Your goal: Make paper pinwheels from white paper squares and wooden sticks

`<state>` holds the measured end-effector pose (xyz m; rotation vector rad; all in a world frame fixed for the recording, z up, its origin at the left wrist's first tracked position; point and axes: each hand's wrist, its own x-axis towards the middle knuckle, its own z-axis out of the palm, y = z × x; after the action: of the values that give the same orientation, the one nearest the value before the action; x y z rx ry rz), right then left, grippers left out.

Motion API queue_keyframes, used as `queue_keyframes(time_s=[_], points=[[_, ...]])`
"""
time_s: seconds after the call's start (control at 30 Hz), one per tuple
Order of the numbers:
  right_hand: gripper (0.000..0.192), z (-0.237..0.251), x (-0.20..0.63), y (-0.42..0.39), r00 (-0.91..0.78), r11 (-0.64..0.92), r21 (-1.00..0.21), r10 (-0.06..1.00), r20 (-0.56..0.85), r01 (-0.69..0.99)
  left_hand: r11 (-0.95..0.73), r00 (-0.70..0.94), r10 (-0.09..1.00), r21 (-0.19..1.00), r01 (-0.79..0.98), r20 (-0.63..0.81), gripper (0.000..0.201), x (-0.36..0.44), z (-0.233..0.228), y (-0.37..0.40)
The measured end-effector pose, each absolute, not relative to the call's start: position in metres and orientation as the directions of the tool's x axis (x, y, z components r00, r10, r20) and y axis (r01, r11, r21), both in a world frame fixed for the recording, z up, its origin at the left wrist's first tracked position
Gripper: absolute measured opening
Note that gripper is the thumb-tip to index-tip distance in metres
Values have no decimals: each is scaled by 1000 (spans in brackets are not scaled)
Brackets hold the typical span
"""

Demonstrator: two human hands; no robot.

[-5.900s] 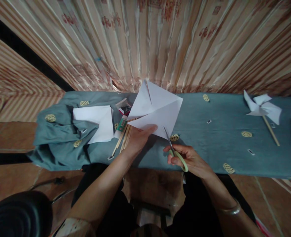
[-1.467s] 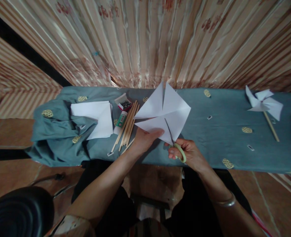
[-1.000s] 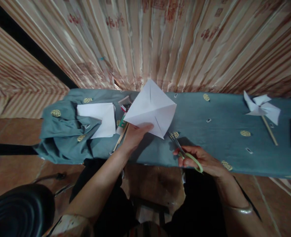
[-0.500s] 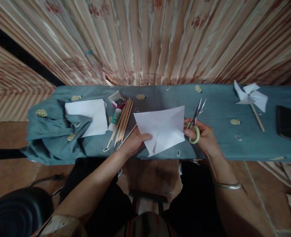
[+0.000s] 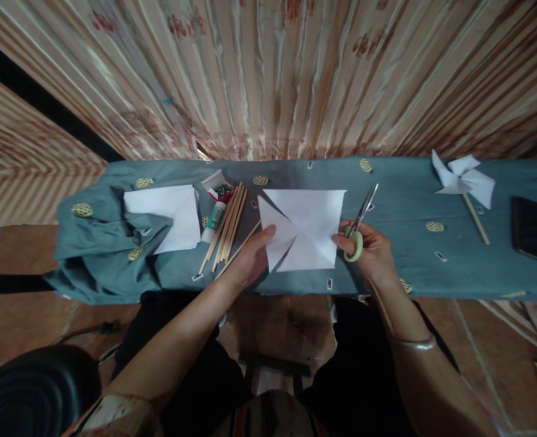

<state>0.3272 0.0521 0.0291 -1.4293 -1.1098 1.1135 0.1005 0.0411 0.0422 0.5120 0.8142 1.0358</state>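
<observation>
At the left of the patterned green cloth (image 5: 405, 209), a stack of white paper (image 5: 184, 212) lies partly under a bunched fold. Beside it sit a small box of dark pieces (image 5: 218, 186), a green-and-white glue stick (image 5: 214, 222) and a loose bundle of wooden sticks (image 5: 230, 223). Next, the left hand (image 5: 251, 252) pinches the white sheet (image 5: 316, 227) by its left edge, thumb on top. The sheet is held over the middle of the cloth, two slits running from its left corners toward the centre. The right hand (image 5: 372, 250) grips its right edge and also holds the green-handled scissors (image 5: 354, 245), blades pointing away from the person. Farther right lie a paper pinwheel (image 5: 463, 179) on a stick and a dark, flat rectangular object (image 5: 533, 229).
</observation>
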Motion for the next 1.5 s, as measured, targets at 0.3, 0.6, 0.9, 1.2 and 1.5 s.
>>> queue_keyframes(time_s=[0.3, 0.6, 0.9, 1.2, 1.5], points=[[40, 31, 304, 53, 297, -122, -993, 948, -117, -3, 390, 263, 917, 817, -424, -301, 56, 123, 40, 42], [42, 34, 294, 43, 104, -207, -978, 972, -209, -29, 148, -131, 974, 957, -250, -185, 47, 120, 30, 54], [57, 40, 303, 14, -515, -371, -903, 743, -429, 217, -43, -286, 956, 996, 74, 63, 37, 90, 31, 71], [54, 40, 298, 14, -540, -450, -871, 690, -481, 200, -73, -249, 962, 983, 169, 115, 37, 92, 28, 68], [51, 39, 298, 16, -537, -445, -877, 702, -468, 183, -91, -209, 970, 982, 163, 124, 40, 102, 30, 63]])
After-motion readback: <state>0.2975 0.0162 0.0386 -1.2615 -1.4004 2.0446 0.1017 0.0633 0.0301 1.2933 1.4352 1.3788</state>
